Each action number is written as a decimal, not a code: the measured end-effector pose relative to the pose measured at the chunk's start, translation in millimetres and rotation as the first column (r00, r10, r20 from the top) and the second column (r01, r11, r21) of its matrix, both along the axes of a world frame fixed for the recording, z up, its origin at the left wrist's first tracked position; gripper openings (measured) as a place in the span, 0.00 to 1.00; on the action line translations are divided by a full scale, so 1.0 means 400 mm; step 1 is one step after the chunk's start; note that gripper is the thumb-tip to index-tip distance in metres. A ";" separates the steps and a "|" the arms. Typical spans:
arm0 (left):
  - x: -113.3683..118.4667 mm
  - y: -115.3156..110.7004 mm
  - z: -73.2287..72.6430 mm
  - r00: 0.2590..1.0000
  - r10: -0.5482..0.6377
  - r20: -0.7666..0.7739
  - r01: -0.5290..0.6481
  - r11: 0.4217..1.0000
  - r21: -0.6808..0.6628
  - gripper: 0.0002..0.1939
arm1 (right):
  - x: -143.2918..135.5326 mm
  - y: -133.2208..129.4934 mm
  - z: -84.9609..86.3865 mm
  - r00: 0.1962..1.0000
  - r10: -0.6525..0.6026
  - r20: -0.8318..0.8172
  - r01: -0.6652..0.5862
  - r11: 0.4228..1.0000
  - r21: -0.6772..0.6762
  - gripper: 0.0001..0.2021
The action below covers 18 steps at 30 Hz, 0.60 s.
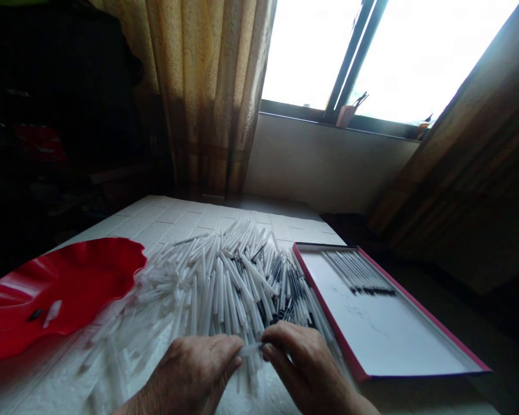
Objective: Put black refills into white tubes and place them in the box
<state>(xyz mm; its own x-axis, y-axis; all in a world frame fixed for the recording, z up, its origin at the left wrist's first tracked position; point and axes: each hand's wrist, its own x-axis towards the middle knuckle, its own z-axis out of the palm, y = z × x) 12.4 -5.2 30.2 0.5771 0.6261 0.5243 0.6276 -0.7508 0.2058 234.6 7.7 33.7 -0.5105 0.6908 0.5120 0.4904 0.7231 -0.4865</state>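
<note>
Between my two hands, near the table's front edge, is a short translucent white tube (249, 349). My left hand (199, 366) pinches its left end between thumb and forefinger. At the right end, my right hand (303, 360) is closed in a pinch, with a small dark tip showing at the fingers. Just beyond them spreads a large heap of white tubes (207, 276), with thin black-and-clear pieces (288, 288) mixed in on its right side. A shallow pink-edged box (328, 311) to the right holds a row of tubes with dark ends (363, 274).
A red wavy-edged plate (86, 271) at the left carries a small black piece (35, 314) and a whitish piece (52, 313). The table (155, 216) has a white brick pattern. Behind it are a curtain (207, 86), a wall and a window.
</note>
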 end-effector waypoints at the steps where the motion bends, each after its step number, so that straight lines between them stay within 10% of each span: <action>1: 0.000 -0.001 -0.001 1.000 0.003 0.004 -0.003 1.000 0.005 0.21 | 0.000 0.000 0.000 1.000 0.001 0.000 -0.001 1.000 -0.003 0.09; 18: 0.000 0.001 -0.006 1.000 0.001 -0.005 -0.001 1.000 -0.015 0.24 | 0.003 -0.003 0.004 0.997 -0.032 0.065 0.033 0.999 -0.011 0.11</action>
